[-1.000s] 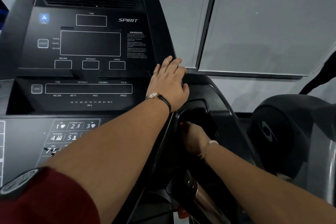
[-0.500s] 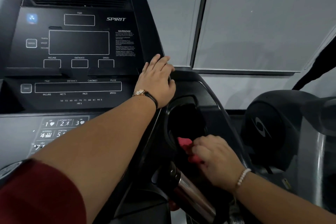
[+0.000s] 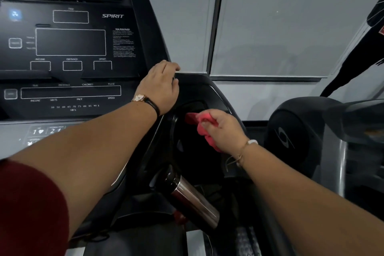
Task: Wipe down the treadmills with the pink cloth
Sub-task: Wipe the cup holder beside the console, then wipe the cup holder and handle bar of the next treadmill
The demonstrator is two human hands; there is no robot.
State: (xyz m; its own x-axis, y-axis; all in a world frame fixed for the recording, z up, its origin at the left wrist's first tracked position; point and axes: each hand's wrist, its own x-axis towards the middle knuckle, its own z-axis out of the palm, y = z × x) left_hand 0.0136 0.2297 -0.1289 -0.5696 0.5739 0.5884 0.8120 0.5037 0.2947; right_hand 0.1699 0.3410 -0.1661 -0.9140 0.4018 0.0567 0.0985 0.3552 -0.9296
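Note:
The black treadmill console [image 3: 70, 48] fills the left half of the view, its displays dark. My right hand [image 3: 223, 129] grips the bunched pink cloth [image 3: 202, 125] and presses it against the rim of the black cup holder [image 3: 187, 151] on the console's right side. My left hand [image 3: 160, 87], wearing a watch, rests palm down on the console's right edge just above the cup holder, its fingers curled over the edge and holding nothing loose.
A chrome handlebar grip [image 3: 193, 201] juts out below the cup holder. A second machine's dark housing [image 3: 295, 137] stands at the right. Grey window panels [image 3: 291, 16] with a dark frame are behind.
My right hand has come up out of the cup holder with the pink cloth and now wipes its upper rim. My left hand has curled its fingers over the console edge.

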